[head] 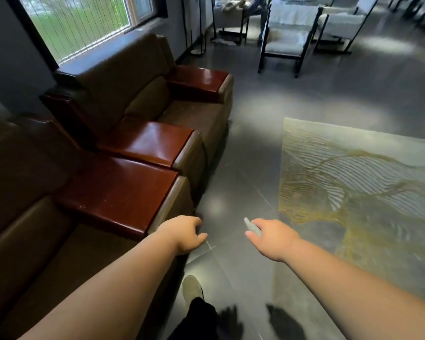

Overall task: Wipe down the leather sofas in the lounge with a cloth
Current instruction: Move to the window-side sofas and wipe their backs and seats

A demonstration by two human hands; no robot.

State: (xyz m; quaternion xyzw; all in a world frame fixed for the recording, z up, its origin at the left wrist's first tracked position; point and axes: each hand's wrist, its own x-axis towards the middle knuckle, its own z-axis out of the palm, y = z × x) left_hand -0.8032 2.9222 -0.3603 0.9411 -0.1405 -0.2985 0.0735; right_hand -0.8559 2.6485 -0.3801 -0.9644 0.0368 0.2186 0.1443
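Two brown leather sofas stand along the left wall. The near sofa (pixel 27 217) has a glossy red-brown armrest top (pixel 118 192). The far sofa (pixel 142 94) sits under the window with similar armrests. My left hand (pixel 184 233) hangs over the floor just past the near armrest's front corner, fingers loosely curled and holding nothing. My right hand (pixel 270 235) is out over the floor and grips a small pale grey cloth (pixel 252 227), of which only a folded end shows past the fingers.
A pale green and yellow patterned rug (pixel 358 192) covers the floor on the right. Grey tiled floor (pixel 243 155) runs between sofas and rug. Black-framed white chairs (pixel 287 42) stand at the back. My shoe (pixel 192 288) is on the floor below.
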